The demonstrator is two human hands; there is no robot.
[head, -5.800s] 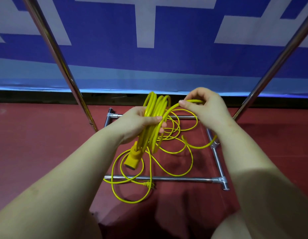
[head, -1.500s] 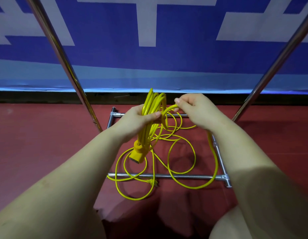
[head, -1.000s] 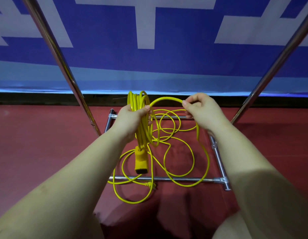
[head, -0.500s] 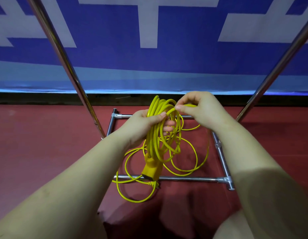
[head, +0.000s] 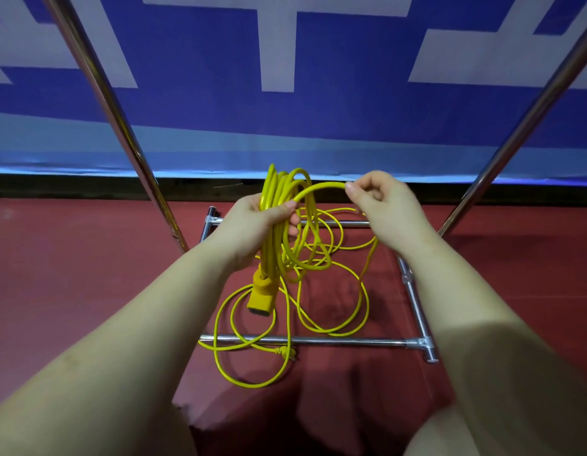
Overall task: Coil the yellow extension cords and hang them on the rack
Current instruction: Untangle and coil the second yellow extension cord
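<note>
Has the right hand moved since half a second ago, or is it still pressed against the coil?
Yes. The right hand has pulled away rightward from the coil in the left hand, drawing out a new loop above the rack's rear floor bar.

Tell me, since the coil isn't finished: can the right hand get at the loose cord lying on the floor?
Probably yes. The right hand already pinches a strand running down to the loose cord, which lies uncovered across the rack base.

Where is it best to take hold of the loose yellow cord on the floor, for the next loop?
Probably the strand hanging just below the right hand, taken from above: it is already lifted and free, while the floor loops cross the rack's bottom bar.
</note>
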